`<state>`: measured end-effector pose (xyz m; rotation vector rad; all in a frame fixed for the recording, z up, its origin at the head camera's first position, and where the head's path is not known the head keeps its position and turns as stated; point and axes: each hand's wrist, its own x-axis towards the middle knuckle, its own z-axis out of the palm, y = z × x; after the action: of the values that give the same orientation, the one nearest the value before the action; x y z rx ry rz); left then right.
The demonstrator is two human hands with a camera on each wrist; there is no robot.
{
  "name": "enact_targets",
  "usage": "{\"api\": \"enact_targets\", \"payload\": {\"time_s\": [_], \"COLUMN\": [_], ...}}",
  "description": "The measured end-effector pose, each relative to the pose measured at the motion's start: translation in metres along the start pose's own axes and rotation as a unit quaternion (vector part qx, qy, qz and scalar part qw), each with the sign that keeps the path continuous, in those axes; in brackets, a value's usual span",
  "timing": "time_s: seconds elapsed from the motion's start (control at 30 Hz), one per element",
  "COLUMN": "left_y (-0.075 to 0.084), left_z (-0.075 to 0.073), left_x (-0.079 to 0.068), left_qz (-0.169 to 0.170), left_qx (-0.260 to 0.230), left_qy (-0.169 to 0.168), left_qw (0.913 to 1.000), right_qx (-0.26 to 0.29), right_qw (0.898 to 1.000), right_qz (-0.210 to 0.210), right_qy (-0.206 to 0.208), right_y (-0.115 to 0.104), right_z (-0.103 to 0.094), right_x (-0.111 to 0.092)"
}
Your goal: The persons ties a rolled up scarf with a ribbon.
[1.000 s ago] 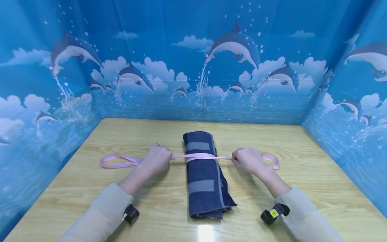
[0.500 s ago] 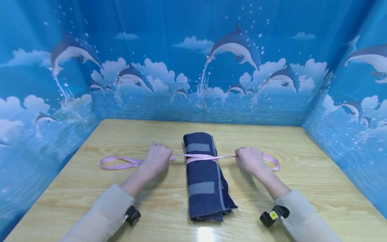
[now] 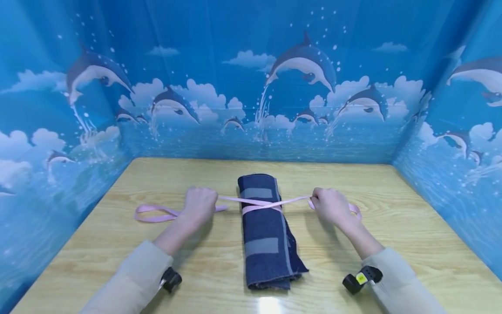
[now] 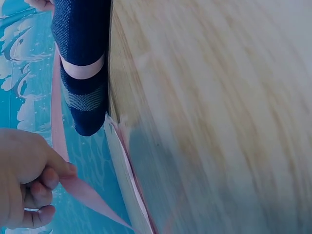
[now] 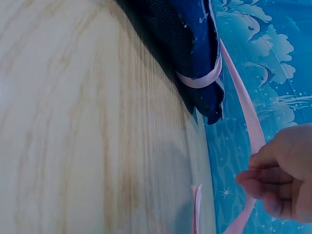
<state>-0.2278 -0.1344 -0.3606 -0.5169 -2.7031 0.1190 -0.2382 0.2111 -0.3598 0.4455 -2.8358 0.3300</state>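
Observation:
A rolled piece of dark blue denim (image 3: 262, 226) with grey-blue bars lies lengthwise on the table. Around its middle runs a pink ribbon (image 3: 262, 206), whose two ends cross on top of the roll. My left hand (image 3: 199, 204) pinches one end between thumb and finger, left of the roll. On the other side, my right hand (image 3: 331, 205) pinches the opposite end. Both stretches rise from the crossing to the raised hands. In the left wrist view the ribbon (image 4: 57, 117) passes through the left fingers and hangs on below; the right wrist view shows the same at the right hand (image 5: 287, 175).
Loose ribbon loops lie on the wooden table (image 3: 117, 253) beyond each hand. A blue curtain (image 3: 251, 131) printed with dolphins encloses the back and both sides. Each wrist carries a small black camera.
Both hands have drawn slightly further apart and higher, pulling the ribbon ends outward. The crossing over the roll now shows as a clearer X. The denim roll stays in place.

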Motion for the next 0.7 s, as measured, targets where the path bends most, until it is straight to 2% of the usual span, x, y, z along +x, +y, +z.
{"api": "enact_targets", "payload": {"time_s": [0.3, 0.47, 0.63, 0.7], "left_y": [-0.0025, -0.0026, 0.0003, 0.0017], "left_z": [-0.0015, -0.0027, -0.0031, -0.0036], "left_x": [0.0009, 0.0016, 0.0037, 0.0050], "left_qz": [-0.046, -0.065, -0.096, -0.109], "left_qx": [-0.061, -0.094, -0.131, -0.144], "left_qy": [-0.017, -0.009, 0.016, 0.044], "left_qw": [0.9969, 0.9934, 0.9866, 0.9826], "right_qx": [0.062, 0.074, 0.086, 0.096], "right_qw": [0.998, 0.996, 0.994, 0.993], "right_qz": [0.020, 0.047, 0.053, 0.047], "right_qy": [0.014, 0.013, 0.032, 0.048], "right_y": [-0.0012, -0.0021, -0.0015, -0.0020], "right_z": [-0.0023, -0.0040, -0.0031, -0.0023], "right_x": [0.0036, 0.0032, 0.0031, 0.0043]}}
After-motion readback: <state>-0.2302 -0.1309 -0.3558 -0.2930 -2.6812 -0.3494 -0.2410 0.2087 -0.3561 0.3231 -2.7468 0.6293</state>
